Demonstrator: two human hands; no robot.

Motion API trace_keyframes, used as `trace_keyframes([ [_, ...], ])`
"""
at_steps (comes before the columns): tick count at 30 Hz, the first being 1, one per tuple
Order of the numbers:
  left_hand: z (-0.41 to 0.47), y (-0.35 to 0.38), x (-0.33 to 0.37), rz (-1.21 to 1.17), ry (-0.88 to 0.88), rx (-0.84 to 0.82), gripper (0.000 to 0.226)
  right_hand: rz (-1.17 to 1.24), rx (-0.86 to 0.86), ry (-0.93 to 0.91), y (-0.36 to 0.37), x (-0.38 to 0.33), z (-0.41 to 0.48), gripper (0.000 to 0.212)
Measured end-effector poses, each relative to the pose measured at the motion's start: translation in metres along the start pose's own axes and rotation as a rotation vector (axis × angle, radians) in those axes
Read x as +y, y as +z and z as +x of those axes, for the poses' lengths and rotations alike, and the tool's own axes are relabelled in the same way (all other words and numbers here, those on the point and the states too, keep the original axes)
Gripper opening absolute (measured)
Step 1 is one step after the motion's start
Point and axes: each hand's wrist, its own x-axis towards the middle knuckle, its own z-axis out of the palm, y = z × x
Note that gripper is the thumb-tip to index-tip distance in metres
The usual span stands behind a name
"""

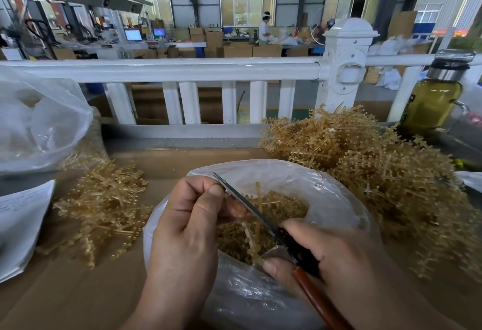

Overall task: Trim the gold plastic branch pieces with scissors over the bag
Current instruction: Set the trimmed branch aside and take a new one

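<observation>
My left hand pinches a gold plastic branch piece above the open clear plastic bag. My right hand grips the scissors by their dark and reddish-brown handles, blades pointing up and left across the branch piece beside my left fingertips. Gold trimmings fill the bag below. Most of the held piece is hidden behind my left fingers.
A large heap of gold branches lies to the right, a smaller heap to the left on the cardboard surface. A second plastic bag and papers sit far left. A bottle stands back right by a white railing.
</observation>
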Motion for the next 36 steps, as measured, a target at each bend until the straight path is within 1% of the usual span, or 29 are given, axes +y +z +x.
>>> trace_keyframes([
  [3,0.000,0.000,0.001,-0.004,-0.007,-0.003,0.019,-0.009,-0.032,0.005,-0.001,-0.001,0.000,0.061],
  [7,-0.001,0.000,0.002,-0.001,-0.008,-0.010,0.019,0.000,-0.007,0.021,-0.003,-0.003,-0.002,0.054],
  [12,0.000,-0.001,0.002,0.011,-0.022,-0.002,0.018,0.020,-0.035,0.040,-0.001,-0.003,-0.001,0.061],
  [15,0.002,-0.002,0.003,0.006,-0.028,0.004,0.019,0.042,-0.004,0.074,0.002,-0.004,-0.002,0.055],
  [17,0.004,-0.004,0.003,-0.006,-0.057,0.010,0.019,0.157,-0.012,0.100,0.002,-0.004,-0.001,0.054],
  [19,0.007,-0.007,0.005,-0.061,-0.119,0.028,0.018,0.395,-0.019,0.089,0.000,0.000,0.001,0.051],
  [21,0.010,-0.009,0.007,-0.192,-0.215,0.001,0.016,0.620,0.043,0.076,-0.003,0.006,0.002,0.051],
  [23,0.014,-0.012,0.009,-0.345,-0.288,-0.055,0.012,0.821,0.076,0.121,-0.002,0.013,0.004,0.061],
  [24,0.017,-0.015,0.009,-0.382,-0.303,-0.071,0.011,0.893,0.100,0.154,-0.002,0.016,0.005,0.068],
  [26,0.022,-0.023,0.008,-0.387,-0.292,-0.078,0.014,0.959,0.169,0.217,-0.003,0.018,0.007,0.078],
  [27,0.025,-0.028,0.010,-0.378,-0.258,-0.053,0.015,0.959,0.197,0.245,-0.003,0.017,0.008,0.077],
  [28,0.028,-0.035,0.010,-0.365,-0.208,0.011,0.018,0.937,0.213,0.269,-0.004,0.016,0.009,0.073],
  [29,0.033,-0.042,0.011,-0.337,-0.154,0.114,0.021,0.882,0.226,0.284,-0.005,0.014,0.010,0.067],
  [31,0.044,-0.060,0.013,-0.259,-0.048,0.339,0.018,0.642,0.253,0.263,-0.007,0.016,0.010,0.058],
  [32,0.050,-0.069,0.012,-0.248,-0.016,0.412,0.014,0.495,0.261,0.250,-0.008,0.018,0.010,0.054],
  [33,0.055,-0.077,0.009,-0.260,-0.024,0.457,0.008,0.355,0.261,0.259,-0.009,0.021,0.011,0.050],
  [34,0.059,-0.083,0.005,-0.293,-0.061,0.482,0.011,0.248,0.252,0.288,-0.010,0.024,0.012,0.050],
  [35,0.062,-0.087,0.002,-0.335,-0.117,0.500,0.015,0.181,0.239,0.326,-0.010,0.026,0.013,0.049],
  [36,0.064,-0.091,-0.003,-0.378,-0.163,0.522,0.014,0.131,0.228,0.361,-0.011,0.029,0.014,0.052],
])
